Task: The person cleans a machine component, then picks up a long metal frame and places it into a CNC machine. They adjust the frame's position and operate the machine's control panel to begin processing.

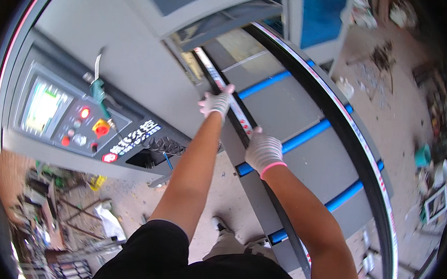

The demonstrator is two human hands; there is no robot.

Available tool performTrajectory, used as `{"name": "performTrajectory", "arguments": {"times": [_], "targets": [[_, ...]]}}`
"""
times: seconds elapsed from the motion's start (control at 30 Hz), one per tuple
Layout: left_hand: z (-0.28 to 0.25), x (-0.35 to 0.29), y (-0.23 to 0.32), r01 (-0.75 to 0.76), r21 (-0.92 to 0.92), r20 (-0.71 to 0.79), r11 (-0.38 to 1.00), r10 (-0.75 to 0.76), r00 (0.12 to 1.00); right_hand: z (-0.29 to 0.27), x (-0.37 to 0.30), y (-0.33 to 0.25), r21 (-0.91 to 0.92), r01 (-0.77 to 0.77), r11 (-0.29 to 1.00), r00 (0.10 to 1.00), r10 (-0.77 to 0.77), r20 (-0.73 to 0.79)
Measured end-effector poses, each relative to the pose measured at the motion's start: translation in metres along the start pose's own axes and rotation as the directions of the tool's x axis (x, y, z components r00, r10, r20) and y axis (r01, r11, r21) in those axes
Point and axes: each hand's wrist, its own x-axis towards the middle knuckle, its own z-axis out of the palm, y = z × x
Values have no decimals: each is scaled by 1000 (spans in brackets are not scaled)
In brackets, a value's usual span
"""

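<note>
Holding 1 near bar (pixel 238 113) | 2 hands (pixel 264 151) | 1 far bar (pixel 314 85) | 3 rollers (pixel 307 134)

A long, narrow black bar (pixel 248 142) is lying lengthwise along the desk (pixel 289 105), crossing its blue rollers (pixel 306 136) beneath both hands. Its upper face is carrying a glossy white strip (pixel 240 114) with red and blue print, showing plainly between the left hand (pixel 217 103) and the right hand (pixel 264 152). Both hands are touching the bar, the left one farther along it. Its far end is reaching beyond the left hand; its near stretch is passing under the right forearm, which is partly hiding it.
</note>
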Motion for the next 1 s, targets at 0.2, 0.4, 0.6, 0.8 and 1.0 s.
{"name": "performTrajectory", "arguments": {"times": [0.2, 0.4, 0.6, 0.8, 1.0], "targets": [[-11, -3, -63, -278, -259, 30, 925, 295, 955, 11, 3, -4, -157, -32, 987, 997, 21, -70], [-83, -7, -210, -632, -279, -439, 723, 489, 754, 17, 7, -7, -271, -57, 961, 992, 23, -124], [-317, 73, -280, -558, 256, -837, 789, 470, 280, 25, 15, 1, -365, -63, 929, 992, 18, -125], [-401, 111, -261, -491, 397, -686, 775, 606, 402, 33, 22, 10, -436, -52, 899, 988, -17, -153], [-396, 122, -254, -531, 234, -720, 814, 512, 468, 27, 17, 1, -425, -90, 901, 990, 36, -133]]}}
